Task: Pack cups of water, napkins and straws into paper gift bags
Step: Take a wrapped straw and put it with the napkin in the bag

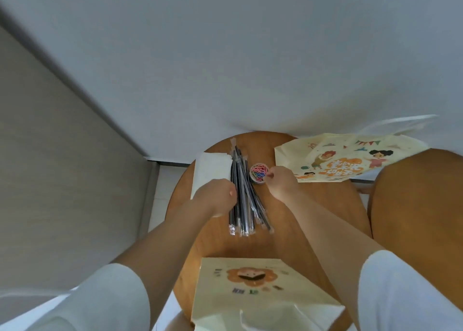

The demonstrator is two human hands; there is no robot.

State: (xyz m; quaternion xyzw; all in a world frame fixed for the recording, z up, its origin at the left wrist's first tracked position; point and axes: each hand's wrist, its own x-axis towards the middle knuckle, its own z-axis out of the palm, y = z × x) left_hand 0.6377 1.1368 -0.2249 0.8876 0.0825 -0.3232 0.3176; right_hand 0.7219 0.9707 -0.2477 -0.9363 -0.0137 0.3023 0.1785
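A bundle of wrapped black straws (246, 200) lies lengthwise on the round wooden table (300, 220). A white napkin stack (210, 172) sits to its left. My left hand (216, 196) is curled over the straws' left side and seems to grip some. My right hand (281, 181) reaches the small tub of coloured paper clips (258, 174), fingertips pinched at its rim; what they hold is too small to tell. A cream paper gift bag (253, 295) with a lion print stands at the near edge. Another printed bag (345, 157) lies flat at the far right.
A second wooden table (421, 205) stands to the right, partly under the flat bag. A white wall runs behind the tables and a beige panel on the left. No cups of water are in view.
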